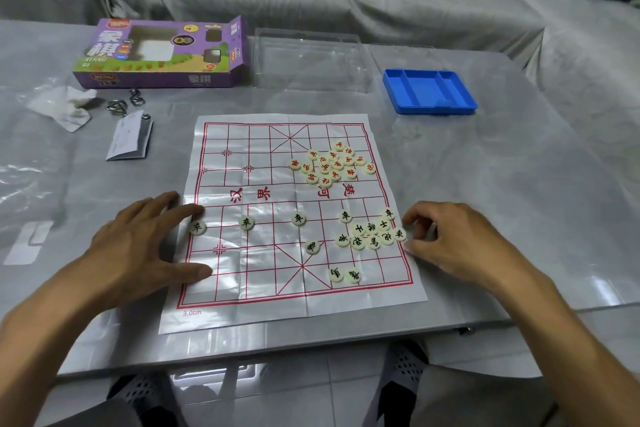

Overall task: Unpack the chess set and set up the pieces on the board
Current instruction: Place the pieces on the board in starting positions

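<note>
**Q:** Chess board first: where is it?

**A:** Chess board (242,253), a thin creased sheet with a red grid, lies flat on the grey tabletop (485,184) right in front of me. Five black-lettered pieces stand spread in one row across the near half; the leftmost piece (197,227) sits on the left border line.

**Q:** And your hands?

**A:** My left hand (138,246) lies palm down over the board's left edge, fingers spread and straight, index fingertip just beside that leftmost piece, thumb on the sheet lower down. Its grip is wide and holds nothing. My right hand (453,243) is at the right edge, fingers curled. Its grip is narrow; the fingertips meet at a black-lettered piece (399,234) on the border, but I cannot tell whether they pinch it.

**Q:** Where are the other pieces?

**A:** A cluster of black-lettered pieces (369,236) lies just left of my right hand. One more (312,246) sits alone near the centre, and two (344,275) lie touching near the bottom edge. The red-lettered pieces (332,165) are heaped on the far right half.

**Q:** What else is there?

**A:** At the back, a purple box (162,52) with an open flap, a clear plastic lid (308,59) and a blue tray (429,92). To the left, crumpled plastic (65,106), metal rings (124,102) and a folded leaflet (130,140).
</note>
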The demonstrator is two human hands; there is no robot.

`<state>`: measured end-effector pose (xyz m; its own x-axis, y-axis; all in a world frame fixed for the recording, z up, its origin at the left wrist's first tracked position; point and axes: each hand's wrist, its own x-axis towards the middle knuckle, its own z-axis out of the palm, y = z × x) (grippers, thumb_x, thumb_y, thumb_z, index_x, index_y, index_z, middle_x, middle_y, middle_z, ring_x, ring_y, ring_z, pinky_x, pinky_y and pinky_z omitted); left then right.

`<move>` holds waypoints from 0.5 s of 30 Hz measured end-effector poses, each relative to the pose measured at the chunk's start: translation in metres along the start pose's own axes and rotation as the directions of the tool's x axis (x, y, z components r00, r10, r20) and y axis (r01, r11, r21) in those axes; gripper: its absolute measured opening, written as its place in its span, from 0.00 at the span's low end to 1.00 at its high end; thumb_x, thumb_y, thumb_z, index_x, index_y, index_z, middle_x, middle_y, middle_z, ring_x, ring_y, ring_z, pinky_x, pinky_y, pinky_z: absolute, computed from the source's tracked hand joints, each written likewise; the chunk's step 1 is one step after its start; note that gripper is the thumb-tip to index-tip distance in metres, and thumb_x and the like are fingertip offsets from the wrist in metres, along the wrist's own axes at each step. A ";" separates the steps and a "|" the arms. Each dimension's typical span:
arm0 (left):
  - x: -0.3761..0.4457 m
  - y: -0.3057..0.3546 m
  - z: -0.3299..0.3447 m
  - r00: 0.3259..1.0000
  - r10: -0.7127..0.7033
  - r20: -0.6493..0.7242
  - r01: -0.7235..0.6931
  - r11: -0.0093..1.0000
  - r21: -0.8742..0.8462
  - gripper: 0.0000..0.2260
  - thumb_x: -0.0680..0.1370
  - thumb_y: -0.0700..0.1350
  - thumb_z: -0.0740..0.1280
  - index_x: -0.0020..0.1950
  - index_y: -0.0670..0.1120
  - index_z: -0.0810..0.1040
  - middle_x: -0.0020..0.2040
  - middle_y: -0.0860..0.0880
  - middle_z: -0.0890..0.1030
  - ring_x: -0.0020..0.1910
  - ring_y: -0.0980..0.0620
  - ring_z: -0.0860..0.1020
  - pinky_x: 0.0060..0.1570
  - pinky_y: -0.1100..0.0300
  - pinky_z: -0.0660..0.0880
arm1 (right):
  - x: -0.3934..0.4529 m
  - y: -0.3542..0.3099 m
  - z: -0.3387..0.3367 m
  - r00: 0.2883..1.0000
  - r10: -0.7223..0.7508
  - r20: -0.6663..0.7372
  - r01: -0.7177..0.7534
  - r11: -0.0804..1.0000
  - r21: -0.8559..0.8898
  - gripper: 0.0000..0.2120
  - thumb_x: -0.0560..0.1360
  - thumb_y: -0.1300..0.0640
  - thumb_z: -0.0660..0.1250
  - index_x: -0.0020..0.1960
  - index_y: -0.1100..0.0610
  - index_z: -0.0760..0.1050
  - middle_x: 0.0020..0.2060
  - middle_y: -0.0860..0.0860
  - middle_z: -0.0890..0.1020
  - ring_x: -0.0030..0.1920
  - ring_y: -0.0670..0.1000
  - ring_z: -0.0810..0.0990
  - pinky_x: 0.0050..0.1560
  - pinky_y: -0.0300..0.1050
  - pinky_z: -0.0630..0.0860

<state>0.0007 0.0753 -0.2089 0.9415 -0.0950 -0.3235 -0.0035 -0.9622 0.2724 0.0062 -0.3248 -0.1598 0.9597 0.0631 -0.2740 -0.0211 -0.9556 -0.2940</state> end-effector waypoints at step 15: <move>0.002 -0.003 0.001 0.999 0.028 -0.033 -0.027 0.999 0.042 0.57 0.47 0.86 0.47 0.74 0.66 0.56 0.79 0.54 0.53 0.76 0.46 0.54 0.71 0.43 0.61 | 0.012 -0.010 0.015 0.992 -0.118 0.032 0.119 0.993 -0.014 0.16 0.75 0.51 0.70 0.61 0.44 0.74 0.40 0.37 0.74 0.38 0.44 0.76 0.35 0.34 0.69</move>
<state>0.0021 0.0778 -0.2112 0.9515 -0.1135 -0.2861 -0.0427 -0.9692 0.2424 0.0140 -0.3100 -0.1739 0.9458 0.1850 -0.2669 0.0970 -0.9453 -0.3115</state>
